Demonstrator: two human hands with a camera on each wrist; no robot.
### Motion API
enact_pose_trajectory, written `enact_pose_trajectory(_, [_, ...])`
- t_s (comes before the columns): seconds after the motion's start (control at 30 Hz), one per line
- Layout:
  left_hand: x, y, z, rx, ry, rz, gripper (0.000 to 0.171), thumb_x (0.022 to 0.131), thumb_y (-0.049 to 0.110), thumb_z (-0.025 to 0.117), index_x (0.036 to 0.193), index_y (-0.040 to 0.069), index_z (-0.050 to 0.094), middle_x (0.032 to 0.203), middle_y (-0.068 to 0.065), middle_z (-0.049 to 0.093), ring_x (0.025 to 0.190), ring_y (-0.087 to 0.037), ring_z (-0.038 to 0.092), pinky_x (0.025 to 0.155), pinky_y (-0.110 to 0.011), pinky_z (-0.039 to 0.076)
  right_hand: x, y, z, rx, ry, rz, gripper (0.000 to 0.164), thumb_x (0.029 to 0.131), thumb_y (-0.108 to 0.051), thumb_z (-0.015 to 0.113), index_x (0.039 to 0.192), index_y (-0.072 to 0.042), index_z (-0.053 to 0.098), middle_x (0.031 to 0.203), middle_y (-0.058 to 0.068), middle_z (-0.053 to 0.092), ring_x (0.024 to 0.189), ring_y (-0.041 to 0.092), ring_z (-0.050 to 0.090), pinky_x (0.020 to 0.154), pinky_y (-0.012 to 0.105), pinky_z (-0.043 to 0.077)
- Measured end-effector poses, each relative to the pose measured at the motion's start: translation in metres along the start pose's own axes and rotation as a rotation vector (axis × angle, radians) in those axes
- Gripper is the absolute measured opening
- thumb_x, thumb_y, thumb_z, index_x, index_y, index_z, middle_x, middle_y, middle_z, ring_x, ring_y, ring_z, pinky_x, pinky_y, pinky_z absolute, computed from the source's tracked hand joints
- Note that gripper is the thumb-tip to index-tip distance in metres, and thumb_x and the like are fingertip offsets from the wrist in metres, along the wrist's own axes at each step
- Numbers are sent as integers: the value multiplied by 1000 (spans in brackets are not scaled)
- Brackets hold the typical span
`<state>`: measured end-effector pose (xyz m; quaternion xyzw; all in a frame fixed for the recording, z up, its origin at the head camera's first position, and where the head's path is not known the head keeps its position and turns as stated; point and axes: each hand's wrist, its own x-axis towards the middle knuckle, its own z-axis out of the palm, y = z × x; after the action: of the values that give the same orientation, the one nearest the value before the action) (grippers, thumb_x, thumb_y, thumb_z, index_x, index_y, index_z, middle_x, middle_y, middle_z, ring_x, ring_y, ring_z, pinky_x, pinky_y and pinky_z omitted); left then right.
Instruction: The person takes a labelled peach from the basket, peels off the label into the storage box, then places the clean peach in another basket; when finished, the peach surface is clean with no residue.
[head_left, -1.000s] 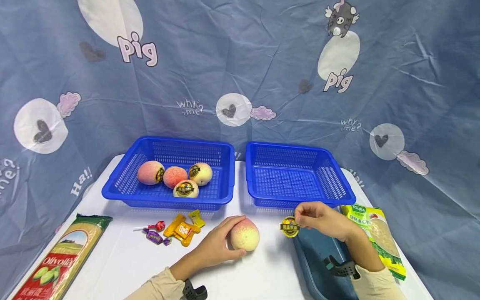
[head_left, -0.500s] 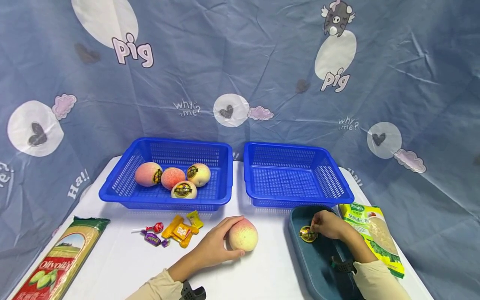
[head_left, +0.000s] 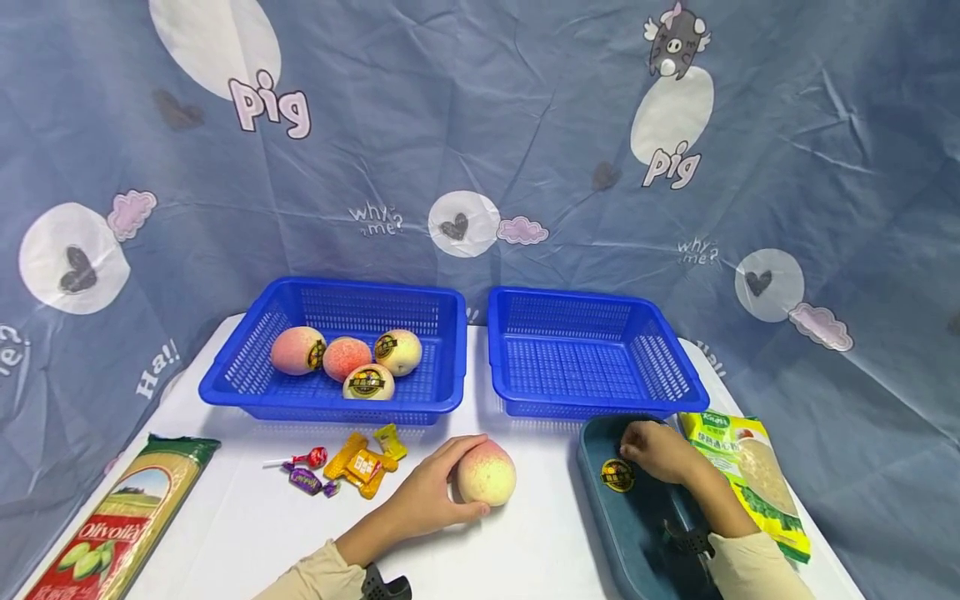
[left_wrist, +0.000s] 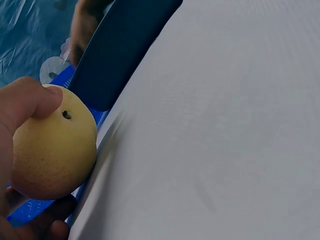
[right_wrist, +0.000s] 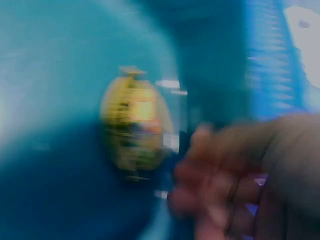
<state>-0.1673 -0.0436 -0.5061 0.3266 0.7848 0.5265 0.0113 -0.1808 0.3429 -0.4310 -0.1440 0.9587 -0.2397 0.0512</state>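
Note:
My left hand (head_left: pixel 427 492) grips a pink and cream peach (head_left: pixel 487 473) on the white table. In the left wrist view the thumb presses the peach (left_wrist: pixel 55 145) near its stem hollow, with fingers curled beneath. A round black and gold sticker (head_left: pixel 617 475) is inside the dark teal bin (head_left: pixel 611 533); whether it clings to the wall or the floor I cannot tell. Just right of the sticker, my right hand (head_left: pixel 656 452) is over the bin, its fingers loosely bent. The blurred right wrist view shows a gap between the sticker (right_wrist: pixel 135 127) and the fingers (right_wrist: pixel 200 175).
Several peaches, most with stickers visible, lie in the left blue basket (head_left: pixel 337 412). Another blue basket (head_left: pixel 592 404) stands behind the bin. Wrapped candies (head_left: pixel 363 467) and a lollipop (head_left: pixel 317 457) lie left. Spaghetti (head_left: pixel 123 521) and a Knorr packet (head_left: pixel 757 475) flank the table.
My right hand has carried the sticker from beside the bin to inside it and let it go. The left hand keeps its hold on the peach.

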Motion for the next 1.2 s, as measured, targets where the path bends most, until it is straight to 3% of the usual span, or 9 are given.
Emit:
enact_pose_trajectory(0.17, [1,1,-1,15,-7,16,86,71,20,93,145,15,50,137,6,53,118,-16,56,96,-33,51,-9,16,-34,294,224,-162,11,101,-3,61,109,1,67,88,10,66,74,18,62,62,27,52])
enact_pose_trajectory(0.27, [6,10,-3,40,-15,50,86,71,21,93,145,16,50,137,8,53,115,-14,56,88,-31,53,-13,29,-53,278,356,-133,22,99,-5,65,119,4,64,102,19,65,87,26,62,70,28,53])
enact_pose_trajectory(0.37, [19,29,-7,59,-14,108,87,71,23,93,146,15,50,138,8,53,112,-14,56,82,-29,54,-12,45,-66,194,376,-45,46,96,-14,72,136,4,56,128,28,54,113,40,54,87,45,50])
enact_pose_trajectory(0.47, [45,54,-14,59,4,171,88,70,23,92,147,14,49,140,4,53,112,-15,57,81,-30,55,-9,62,-72,184,298,52,67,95,-23,74,148,4,43,145,33,35,128,56,37,92,67,42])
enact_pose_trajectory(0.53, [68,71,-20,49,17,206,89,70,22,92,147,13,48,142,1,52,112,-16,57,81,-31,55,-7,72,-72,219,253,94,70,95,-24,74,150,4,39,149,35,30,129,60,34,91,69,43])
enact_pose_trajectory(0.7, [136,93,-35,2,35,204,88,73,17,91,149,11,46,141,-4,52,107,-20,60,82,-35,56,-6,86,-68,266,240,76,65,95,-18,73,146,8,43,148,34,36,121,58,44,82,38,54])
enact_pose_trajectory(0.8, [176,90,-40,19,32,149,86,75,17,90,148,12,46,141,-6,52,106,-22,61,83,-36,56,-8,94,-64,301,251,61,62,96,-14,72,145,10,44,150,32,35,119,54,47,78,23,50])
enact_pose_trajectory(0.97, [224,64,-38,146,-9,42,84,74,19,88,146,8,47,140,-9,54,119,-24,57,93,-37,51,-9,105,-61,366,239,83,62,98,-15,70,148,7,42,156,29,28,119,49,47,77,21,51])
enact_pose_trajectory(1.2, [242,37,-28,477,-190,-116,76,71,30,90,135,14,54,129,-3,64,115,-20,60,99,-43,41,-10,106,-65,371,238,74,61,98,-17,70,148,6,44,157,27,29,121,46,44,82,18,46])
